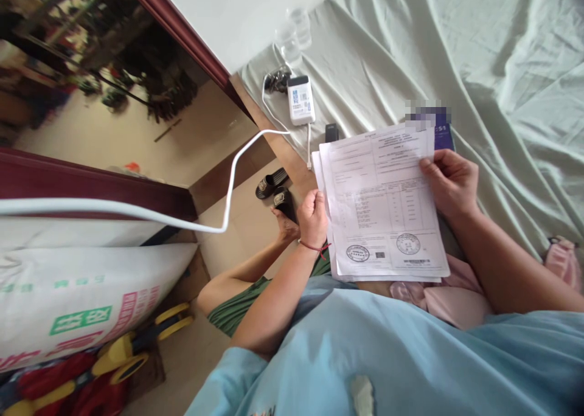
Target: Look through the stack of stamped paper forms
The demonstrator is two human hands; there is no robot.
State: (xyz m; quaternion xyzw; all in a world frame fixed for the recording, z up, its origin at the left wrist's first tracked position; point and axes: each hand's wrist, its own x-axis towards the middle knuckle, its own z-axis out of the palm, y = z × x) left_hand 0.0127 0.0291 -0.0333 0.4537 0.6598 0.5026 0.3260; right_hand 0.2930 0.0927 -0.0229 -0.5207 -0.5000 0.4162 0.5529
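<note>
A small stack of printed paper sheets [365, 179] is held up above my lap, its top page bearing a table and two round stamps. My left hand [313, 216] is closed on the left edge of the sheets, with a red string bracelet at the wrist. At the right edge, my right hand [454, 182] pinches the papers between thumb and fingers. Behind their upper right corner lies a purple box [442, 130], partly covered. A small black object [331, 131] shows just past the top left corner.
On the pale green sheet [387, 57] lie a white power bank [301, 100] with a cable, dark keys [277, 80] and clear plastic cups [294, 36]. A white cable [230, 185] crosses the left side. Black slippers [274, 188] and a large white sack [91, 300] are on the floor side.
</note>
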